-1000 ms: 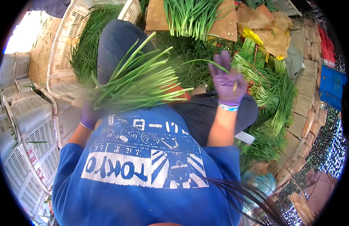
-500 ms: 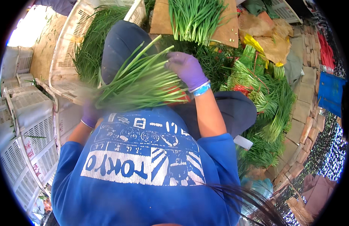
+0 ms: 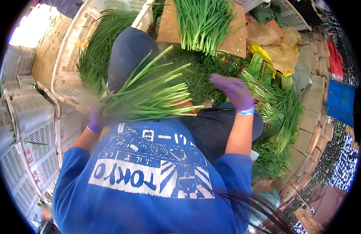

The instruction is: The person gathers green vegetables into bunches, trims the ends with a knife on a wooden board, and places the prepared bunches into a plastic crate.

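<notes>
A loose bunch of green chives [image 3: 149,97] lies fanned out across my lap, pale stem ends to the right. My left hand [image 3: 97,117], in a purple glove, is closed around its leafy end; some of the fingers are hidden by the leaves. A few stalks stick up at an angle from the rest. To the right, apart from the bunch, my purple-gloved right hand [image 3: 234,93] is raised over my right leg. Its fingers are stretched out, slightly blurred, with nothing visible in them.
A board [image 3: 167,27] ahead carries a neat pile of chives [image 3: 206,25]. Left of my knee, a white plastic crate [image 3: 67,66] holds more greens [image 3: 94,58]. Tied bundles [image 3: 276,105] are heaped at right beside a brick edge [image 3: 311,113]. Grey crates [image 3: 32,117] stand at far left.
My right hand has moved away from the stem ends, to the right and slightly down, and its fingers have straightened. My left hand keeps hold of the bunch.
</notes>
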Demonstrator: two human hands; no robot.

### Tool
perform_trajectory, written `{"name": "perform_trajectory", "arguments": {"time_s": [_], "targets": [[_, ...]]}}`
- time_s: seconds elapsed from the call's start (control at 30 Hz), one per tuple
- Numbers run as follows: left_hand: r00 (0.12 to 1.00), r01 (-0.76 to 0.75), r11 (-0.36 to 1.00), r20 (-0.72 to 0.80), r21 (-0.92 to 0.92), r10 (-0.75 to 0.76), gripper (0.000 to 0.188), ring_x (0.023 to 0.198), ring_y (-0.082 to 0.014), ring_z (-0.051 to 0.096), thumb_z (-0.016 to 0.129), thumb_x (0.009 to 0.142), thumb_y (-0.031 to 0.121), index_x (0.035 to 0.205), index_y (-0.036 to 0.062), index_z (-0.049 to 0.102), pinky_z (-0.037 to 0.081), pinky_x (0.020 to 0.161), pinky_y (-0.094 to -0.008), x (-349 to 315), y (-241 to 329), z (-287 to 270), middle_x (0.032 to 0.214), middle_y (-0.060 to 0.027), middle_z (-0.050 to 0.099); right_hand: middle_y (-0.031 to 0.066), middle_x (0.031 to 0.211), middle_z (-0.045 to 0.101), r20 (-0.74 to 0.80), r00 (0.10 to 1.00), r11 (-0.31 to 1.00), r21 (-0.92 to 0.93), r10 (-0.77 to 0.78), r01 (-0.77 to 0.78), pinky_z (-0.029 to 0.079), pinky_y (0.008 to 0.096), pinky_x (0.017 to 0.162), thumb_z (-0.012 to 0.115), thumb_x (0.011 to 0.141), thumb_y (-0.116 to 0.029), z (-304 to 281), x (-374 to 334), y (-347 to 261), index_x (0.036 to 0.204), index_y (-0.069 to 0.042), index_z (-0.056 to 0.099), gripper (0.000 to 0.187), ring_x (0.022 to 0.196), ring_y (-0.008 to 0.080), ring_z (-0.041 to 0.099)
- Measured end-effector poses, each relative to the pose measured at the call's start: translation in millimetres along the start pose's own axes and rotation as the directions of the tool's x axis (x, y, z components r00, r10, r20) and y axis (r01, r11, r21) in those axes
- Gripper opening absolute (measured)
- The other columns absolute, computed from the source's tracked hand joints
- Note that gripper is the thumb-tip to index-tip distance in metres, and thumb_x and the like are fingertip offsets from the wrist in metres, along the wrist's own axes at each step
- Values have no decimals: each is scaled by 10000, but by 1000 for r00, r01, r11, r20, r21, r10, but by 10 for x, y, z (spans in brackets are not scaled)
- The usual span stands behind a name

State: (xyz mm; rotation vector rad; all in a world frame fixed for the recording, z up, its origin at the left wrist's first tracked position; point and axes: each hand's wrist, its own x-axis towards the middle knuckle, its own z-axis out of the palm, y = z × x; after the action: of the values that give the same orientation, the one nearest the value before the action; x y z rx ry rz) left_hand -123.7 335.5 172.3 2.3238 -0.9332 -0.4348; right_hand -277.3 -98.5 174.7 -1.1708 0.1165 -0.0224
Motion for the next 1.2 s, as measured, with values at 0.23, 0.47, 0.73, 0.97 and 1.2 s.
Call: {"name": "perform_trajectory", "arguments": {"time_s": [0.23, 0.47, 0.73, 0.97, 1.2], "targets": [[996, -83, 995, -26, 53, 85, 368, 959, -263, 568, 687, 616, 187, 967, 90, 634, 450, 802, -330, -46, -59, 32, 1094, -124, 565, 131, 1389, 222, -154, 987, 986, -154, 39, -63, 172, 296, 1033, 668, 722, -159, 531, 550, 257, 1322, -10, 239, 753, 1279, 198, 211], [991, -48, 996, -123, 71, 57, 557, 762, -281, 608, 741, 558, 274, 1046, 59, 581, 473, 663, -340, -206, -291, 99, 963, -140, 603, 141, 1114, 553, 233, 963, 990, 52, -137, 128, 365, 312, 918, 514, 766, -90, 576, 716, 48, 919, 21, 620, 217, 1034, 223, 518], [966, -208, 976, -143, 57, 214, 660, 717, -290, 598, 764, 509, 315, 1078, 59, 550, 461, 617, -348, -121, -426, 214, 977, -129, 607, 128, 1182, 509, -345, 899, 121, -914, 272, -387, 354, 328, 938, 610, 739, -206, -23, 414, 243, 1189, -89, 489, 480, 1098, 244, 479], [983, -171, 985, -66, -5, 170, 567, 970, -325, 555, 650, 669, 85, 1191, 117, 431, 456, 796, -375, -177, -405, 153, 1171, -160, 510, 125, 1294, 388, 305, 952, 624, -751, 37, 216, 296, 341, 989, 591, 712, -104, 914, 1275, 229, 1229, -146, 460, 536, 1230, 256, 309], [998, 25, 985, -46, -169, -33, 477, 871, -235, 590, 700, 610, 269, 1005, 29, 585, 468, 718, -316, -165, -298, 180, 1150, -131, 529, 143, 1033, 594, 498, 865, 966, -187, -63, 178, 355, 348, 938, 573, 732, -75, 987, 1135, -105, 901, 6, 641, 200, 1081, 251, 488]]}}
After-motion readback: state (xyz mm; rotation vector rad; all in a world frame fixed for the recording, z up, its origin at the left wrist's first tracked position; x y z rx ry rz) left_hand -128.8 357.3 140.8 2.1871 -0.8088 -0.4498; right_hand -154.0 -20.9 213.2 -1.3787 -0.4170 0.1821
